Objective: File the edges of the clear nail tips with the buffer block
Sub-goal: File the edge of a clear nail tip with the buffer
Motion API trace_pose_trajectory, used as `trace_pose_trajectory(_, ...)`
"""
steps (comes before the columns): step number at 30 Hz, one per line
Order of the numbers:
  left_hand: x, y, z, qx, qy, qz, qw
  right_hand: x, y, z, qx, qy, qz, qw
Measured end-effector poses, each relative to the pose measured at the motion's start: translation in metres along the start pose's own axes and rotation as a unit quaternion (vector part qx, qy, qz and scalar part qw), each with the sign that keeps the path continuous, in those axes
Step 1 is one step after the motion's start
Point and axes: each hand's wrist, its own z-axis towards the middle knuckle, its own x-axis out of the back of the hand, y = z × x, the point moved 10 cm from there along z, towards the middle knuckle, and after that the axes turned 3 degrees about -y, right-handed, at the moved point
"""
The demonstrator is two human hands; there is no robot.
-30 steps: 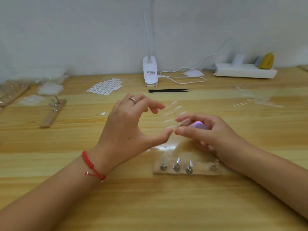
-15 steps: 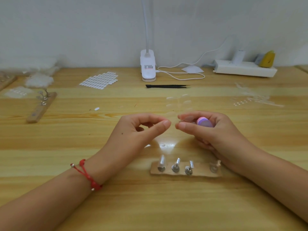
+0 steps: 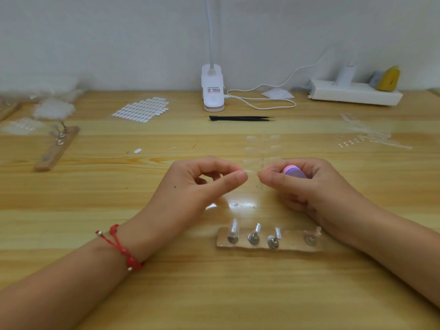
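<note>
A clear rack of nail tips (image 3: 262,151) stands upright between my hands, faint against the wooden table (image 3: 95,191). My left hand (image 3: 202,186) has its fingers curled, thumb and forefinger pinched together at the rack's lower left edge. My right hand (image 3: 309,186) grips a small pink and purple buffer block (image 3: 294,172), and its thumb tip sits against the rack's clear stem. Whether the buffer touches a tip is not visible.
A wooden holder (image 3: 269,241) with metal stands bearing clear tips lies just in front of my hands. Black tweezers (image 3: 240,118), a white lamp clamp (image 3: 212,91), a sheet of adhesive tabs (image 3: 142,109), a power strip (image 3: 354,92) and another wooden holder (image 3: 57,148) lie farther back.
My left hand has gone from spread fingers to a curled pinch and dropped lower. Both hands sit closer to the table, and the rack stands more upright.
</note>
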Motion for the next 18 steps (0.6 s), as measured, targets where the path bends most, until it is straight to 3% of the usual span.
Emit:
trace_pose_trajectory(8, -0.009, -0.002, 0.0, 0.008, -0.049, -0.018, 0.999, -0.012, -0.003, -0.001, -0.001, -0.072, -0.016, 0.997)
trace_pose_trajectory(12, -0.006, 0.002, 0.0, -0.005, -0.028, -0.027, 0.999, -0.003, 0.001, 0.001, -0.015, -0.033, 0.02, 0.999)
trace_pose_trajectory(18, -0.006, 0.005, -0.002, -0.016, -0.015, -0.028, 0.999, 0.003, 0.0, 0.0, 0.004, 0.025, -0.017, 1.0)
